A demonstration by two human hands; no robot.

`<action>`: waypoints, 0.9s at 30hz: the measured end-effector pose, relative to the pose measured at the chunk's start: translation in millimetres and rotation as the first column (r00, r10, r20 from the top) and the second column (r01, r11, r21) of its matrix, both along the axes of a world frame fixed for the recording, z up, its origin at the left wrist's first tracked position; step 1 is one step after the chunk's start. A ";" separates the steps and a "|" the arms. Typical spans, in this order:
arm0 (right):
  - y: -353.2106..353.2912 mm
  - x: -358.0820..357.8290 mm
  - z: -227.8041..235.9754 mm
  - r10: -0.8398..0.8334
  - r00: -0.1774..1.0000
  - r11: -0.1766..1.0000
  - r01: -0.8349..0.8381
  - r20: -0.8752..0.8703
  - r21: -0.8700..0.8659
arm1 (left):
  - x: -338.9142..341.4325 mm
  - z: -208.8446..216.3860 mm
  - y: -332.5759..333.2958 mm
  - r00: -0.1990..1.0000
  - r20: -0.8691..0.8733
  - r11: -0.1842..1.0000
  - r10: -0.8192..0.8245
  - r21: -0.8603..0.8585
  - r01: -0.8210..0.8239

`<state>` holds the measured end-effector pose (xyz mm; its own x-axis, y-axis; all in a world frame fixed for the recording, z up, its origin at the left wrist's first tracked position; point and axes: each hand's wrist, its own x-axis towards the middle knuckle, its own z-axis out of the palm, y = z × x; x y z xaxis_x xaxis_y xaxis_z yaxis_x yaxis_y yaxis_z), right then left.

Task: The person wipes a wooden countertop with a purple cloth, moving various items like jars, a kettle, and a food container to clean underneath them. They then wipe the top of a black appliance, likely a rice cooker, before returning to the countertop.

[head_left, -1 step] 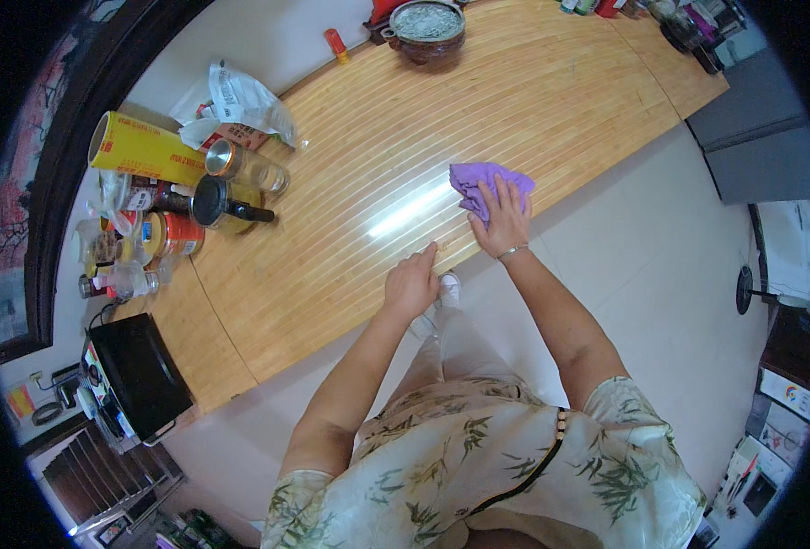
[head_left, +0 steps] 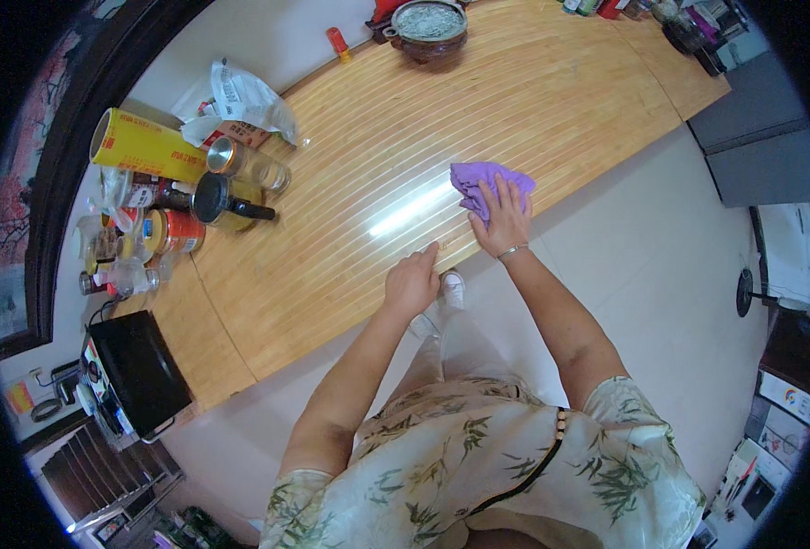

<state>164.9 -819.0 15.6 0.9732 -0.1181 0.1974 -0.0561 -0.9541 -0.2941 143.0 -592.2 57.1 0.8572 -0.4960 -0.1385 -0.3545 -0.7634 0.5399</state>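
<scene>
A crumpled purple cloth (head_left: 475, 177) lies on the light wooden table (head_left: 350, 265), close to its front edge. My right hand (head_left: 506, 220) rests on top of it, fingers spread and pressed flat over its lower right part. Some of the cloth is hidden beneath the palm. To the left, my left hand (head_left: 412, 282) is at the table's edge with nothing visible in it. Its index finger stretches forward onto the wood, while the other fingers bend under and are partly hidden.
Jars and bottles crowd the table's left end, including a black-lidded pitcher (head_left: 226, 203), a glass jar (head_left: 263, 171) and a yellow roll box (head_left: 144, 146). A black appliance (head_left: 140, 375) stands at the near left corner. A brown pot (head_left: 428, 37) sits at the back.
</scene>
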 end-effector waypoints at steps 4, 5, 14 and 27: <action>-1.8 -1.2 2.5 -0.007 1.000 1.000 0.007 -0.009 0.014 | 3.7 14.8 -5.6 0.987 -0.161 0.995 -0.003 0.097 0.018; -1.3 -1.3 4.0 -0.004 1.000 1.000 0.005 -0.016 0.011 | 2.9 12.9 -4.1 0.987 -0.162 0.997 0.002 0.080 0.012; -20.6 -1.8 2.3 0.142 0.981 0.990 -0.140 -0.133 0.031 | 1.1 16.5 -14.5 0.992 -0.111 0.993 0.057 0.107 -0.045; 82.0 -1.3 2.5 0.440 0.878 0.898 -0.432 -0.188 0.081 | -12.6 -32.1 91.6 0.807 0.317 0.863 0.498 -0.096 -0.495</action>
